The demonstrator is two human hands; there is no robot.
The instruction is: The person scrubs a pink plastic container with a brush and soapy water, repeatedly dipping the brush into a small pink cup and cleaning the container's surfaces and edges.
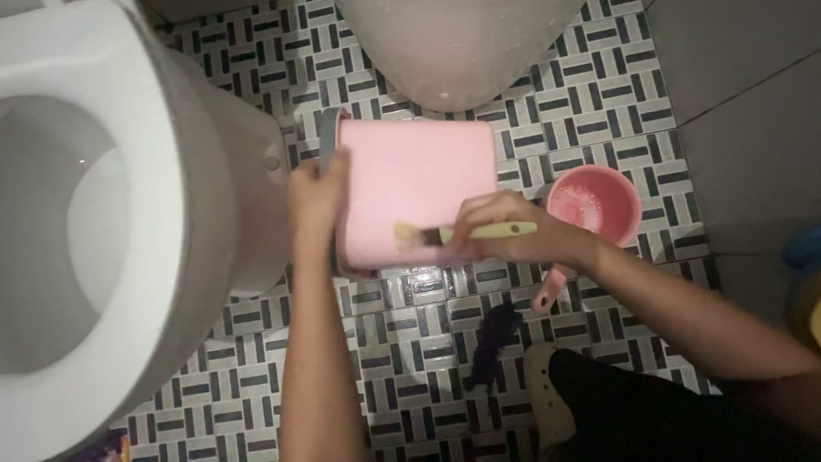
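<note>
At the far left stands a white toilet (128,222), its bowl open to view and its rim curving down towards the bottom edge. At its foot, in the bottom left corner, a small scrap of purple and yellow packaging (109,447) peeps out; too little shows to tell its shape.

Next comes the left hand (318,192), reaching up from below with the forearm straight, its fingers gripping the left edge of a pink bucket (419,171) where a grey handle (328,137) runs along the side. The bucket lies tipped on its side on the tiled floor (256,376), which is patterned in black and white bars. Its flat pink wall faces up.

Across that wall, low down, lies a brush (462,233) with a pale yellow handle and light bristles pointing left. The right hand (505,229) is closed around the handle, bristles touching the bucket.

Just above the bucket is the rounded base of a pale grey container (462,51). Right of the bucket sits a pink dipper (599,201) with foam inside, its handle pointing down-left. Below it a dark cloth (496,342) lies on the tiles, near a light-coloured sandal (547,402).
</note>
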